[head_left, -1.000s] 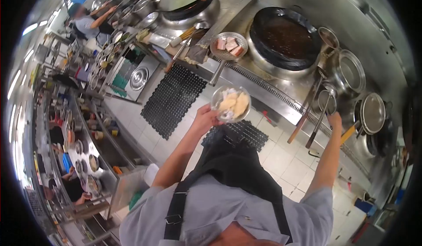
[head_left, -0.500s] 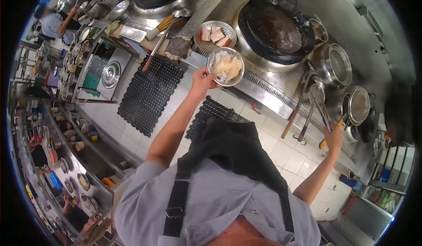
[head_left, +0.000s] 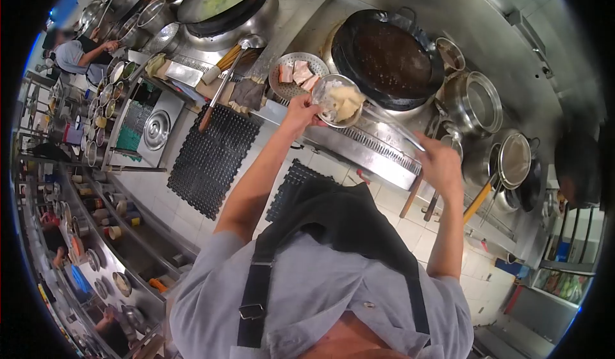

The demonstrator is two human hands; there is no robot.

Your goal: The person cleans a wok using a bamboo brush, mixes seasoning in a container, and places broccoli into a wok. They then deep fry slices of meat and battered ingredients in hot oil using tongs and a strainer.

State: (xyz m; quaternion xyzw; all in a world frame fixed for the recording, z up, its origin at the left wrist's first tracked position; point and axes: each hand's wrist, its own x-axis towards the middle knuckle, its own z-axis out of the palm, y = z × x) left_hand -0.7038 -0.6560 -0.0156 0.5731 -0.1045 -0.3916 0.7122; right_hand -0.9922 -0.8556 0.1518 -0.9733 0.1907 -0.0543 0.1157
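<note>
My left hand [head_left: 303, 114] grips the left rim of a small metal bowl [head_left: 322, 116]. Inside it lie a pale yellow mass [head_left: 346, 104] and some whitish, glossy pieces. My right hand [head_left: 441, 165] is closed around long metal tongs [head_left: 392, 125], whose far end reaches to the bowl's right side; whether the tips touch the food I cannot make out. Just behind the bowl, a perforated metal strainer [head_left: 284, 88] holds several chunks of pork [head_left: 301, 73]. Beyond stands a black wok [head_left: 349, 51] of dark brown liquid.
Ladles and a yellow-handled strainer [head_left: 514, 160] lie at the right, near metal pots [head_left: 485, 106]. A ladle [head_left: 221, 93] and brush lie left along the stove edge. A second wok [head_left: 224, 13] sits back left. Another person [head_left: 73, 54] works far left. Black mats [head_left: 214, 160] cover the floor.
My right hand has moved left and toward the bowl, bringing the tongs from the right-hand utensils. The bowl has shifted slightly right relative to the strainer, and the view has turned a little.
</note>
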